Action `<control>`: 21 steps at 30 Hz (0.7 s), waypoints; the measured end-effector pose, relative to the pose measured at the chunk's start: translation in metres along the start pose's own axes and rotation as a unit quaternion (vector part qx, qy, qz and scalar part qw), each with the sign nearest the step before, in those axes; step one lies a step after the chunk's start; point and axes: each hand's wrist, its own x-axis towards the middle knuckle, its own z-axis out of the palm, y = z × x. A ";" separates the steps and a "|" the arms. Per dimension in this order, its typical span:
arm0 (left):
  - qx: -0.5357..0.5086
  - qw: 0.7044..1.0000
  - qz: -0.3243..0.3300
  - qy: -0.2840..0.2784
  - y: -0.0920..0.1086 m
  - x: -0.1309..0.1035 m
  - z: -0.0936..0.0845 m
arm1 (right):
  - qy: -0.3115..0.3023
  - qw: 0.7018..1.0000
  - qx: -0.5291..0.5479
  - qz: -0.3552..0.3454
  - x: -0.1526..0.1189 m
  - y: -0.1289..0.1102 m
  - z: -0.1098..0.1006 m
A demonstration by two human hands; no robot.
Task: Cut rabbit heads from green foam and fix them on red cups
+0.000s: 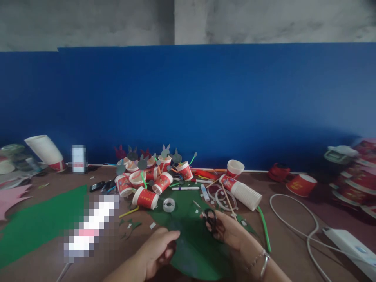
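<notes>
Firmly, it seems, the right hand point(225, 228) is closed round the black-handled scissors point(210, 220), their blades pointing away over the dark green sheet point(190, 241). The left hand point(160, 247) is half curled beside them, well apart; I cannot tell whether it pinches anything. A careless swing of the blades could nick its thumb or the sheet — both lie within reach. Farther out, a stretching left hand might knock the tape roll point(169, 210) or set the tipped red cup point(146, 199) rolling; the right arm could nudge the cup stack point(244, 193).
</notes>
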 end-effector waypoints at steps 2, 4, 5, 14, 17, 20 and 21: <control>-0.058 0.996 -0.066 0.009 0.015 0.000 0.008 | -0.026 0.997 0.063 -0.028 -0.006 -0.010 -0.004; -0.132 0.984 -0.117 -0.027 0.036 -0.004 0.014 | -0.072 0.989 0.103 -0.082 -0.016 -0.025 -0.009; -0.161 0.978 -0.125 -0.050 0.047 -0.008 0.017 | -0.087 0.984 0.112 -0.107 -0.021 -0.034 -0.012; -0.152 0.979 -0.061 -0.120 0.063 -0.056 0.030 | -0.063 0.962 0.162 -0.211 -0.043 -0.063 -0.033; -0.040 0.993 0.028 -0.112 0.049 -0.061 0.029 | -0.005 0.960 0.189 -0.204 -0.035 -0.056 -0.038; 0.070 0.976 0.196 -0.058 0.055 -0.057 0.028 | 0.047 0.957 0.155 -0.242 -0.026 -0.054 -0.041; 0.089 0.963 0.251 -0.041 0.062 -0.054 0.027 | 0.053 0.953 0.139 -0.262 -0.024 -0.054 -0.040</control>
